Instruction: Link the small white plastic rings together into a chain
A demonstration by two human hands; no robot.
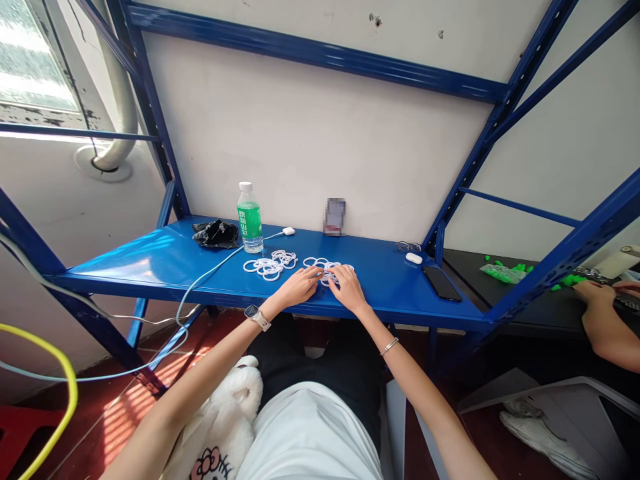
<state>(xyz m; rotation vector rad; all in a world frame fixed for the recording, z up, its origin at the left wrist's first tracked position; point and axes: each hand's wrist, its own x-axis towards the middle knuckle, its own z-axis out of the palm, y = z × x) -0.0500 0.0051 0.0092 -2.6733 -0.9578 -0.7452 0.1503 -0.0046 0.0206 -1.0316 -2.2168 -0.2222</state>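
Rings point(271, 269) | judged light, smooth, slightly springy | best pinched at rim | left hand point(301, 285), right hand point(347, 287) held close together on them; grip cannot be told

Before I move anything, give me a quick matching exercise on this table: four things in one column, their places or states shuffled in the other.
Things:
1. bottle
2. black plastic bag
3. black phone
4. right hand

Places or states:
A. lying flat near the right end of the blue table
B. crumpled, left of the bottle
C. at the white rings
D. upright, with a green label

Pairs: 1-D, 2-B, 3-A, 4-C
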